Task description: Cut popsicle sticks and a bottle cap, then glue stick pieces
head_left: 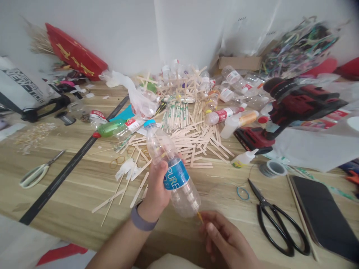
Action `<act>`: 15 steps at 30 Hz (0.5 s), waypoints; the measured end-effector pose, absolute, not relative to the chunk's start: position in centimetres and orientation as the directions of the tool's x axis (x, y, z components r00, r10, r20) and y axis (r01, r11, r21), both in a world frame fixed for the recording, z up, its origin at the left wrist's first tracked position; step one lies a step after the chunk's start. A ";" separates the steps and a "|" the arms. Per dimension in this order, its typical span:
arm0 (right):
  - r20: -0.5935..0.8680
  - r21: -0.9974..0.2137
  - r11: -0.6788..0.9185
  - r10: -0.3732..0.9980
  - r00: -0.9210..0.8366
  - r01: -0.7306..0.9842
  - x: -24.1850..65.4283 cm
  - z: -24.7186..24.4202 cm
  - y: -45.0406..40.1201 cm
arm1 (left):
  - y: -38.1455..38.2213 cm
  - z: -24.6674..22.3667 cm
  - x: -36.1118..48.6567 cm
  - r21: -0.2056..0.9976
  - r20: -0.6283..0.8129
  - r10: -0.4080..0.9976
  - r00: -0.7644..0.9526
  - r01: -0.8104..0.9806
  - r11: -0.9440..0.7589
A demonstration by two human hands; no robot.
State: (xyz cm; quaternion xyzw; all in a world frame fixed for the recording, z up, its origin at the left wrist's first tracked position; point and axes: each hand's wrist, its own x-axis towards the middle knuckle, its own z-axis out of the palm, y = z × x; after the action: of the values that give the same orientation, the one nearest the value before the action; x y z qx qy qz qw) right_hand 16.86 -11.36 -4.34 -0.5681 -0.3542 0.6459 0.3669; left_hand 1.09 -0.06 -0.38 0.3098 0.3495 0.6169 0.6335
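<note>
My left hand (pixel 161 183) is wrapped round a clear plastic bottle (pixel 185 196) with a blue cap and a blue label. The bottle is held tilted over the table, cap end away from me. At its base, my right hand (pixel 221 235) pinches a thin orange-yellow strip (pixel 200 217), which looks like part of a rubber band. Whether the strip is fixed to the bottle is too small to tell. Beyond the bottle lies a loose heap of wooden craft sticks (pixel 193 142), and several rubber bands (pixel 119 161) are left of it.
Black-handled scissors (pixel 276 220) and a dark phone (pixel 322 216) lie at the right. Behind them are a tape roll (pixel 273 169), a glue bottle (pixel 244 158) and a red cordless drill (pixel 294 104). White-handled scissors (pixel 36 175) lie left of a black strip (pixel 64 173). More bottles crowd the back.
</note>
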 end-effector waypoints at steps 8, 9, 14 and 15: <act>-0.445 -0.895 -0.433 0.879 -0.168 0.104 17.6 -5.8 -11.6 | -0.1 -0.6 0.9 0.822 -0.096 0.995 -0.014 -0.565 0.071; -0.458 -0.889 -0.445 0.868 -0.194 0.108 17.6 -6.1 -11.6 | -0.1 -0.7 0.9 0.823 -0.100 0.995 -0.019 -0.564 0.072; -0.505 -0.862 -0.504 0.836 -0.218 0.063 17.5 -6.4 -12.0 | -0.1 -0.8 0.9 0.803 -0.116 0.993 -0.031 -0.591 0.075; -0.499 -0.865 -0.498 0.847 -0.185 0.058 17.6 -6.2 -12.0 | -0.1 -0.8 0.9 0.800 -0.111 0.993 -0.027 -0.596 0.073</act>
State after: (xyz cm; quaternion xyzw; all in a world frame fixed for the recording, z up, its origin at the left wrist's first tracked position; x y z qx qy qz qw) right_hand 17.57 -12.02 -6.16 -0.5635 -0.4011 0.6568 0.3003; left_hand 0.95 -0.10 -0.75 0.2782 0.3570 0.6215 0.6394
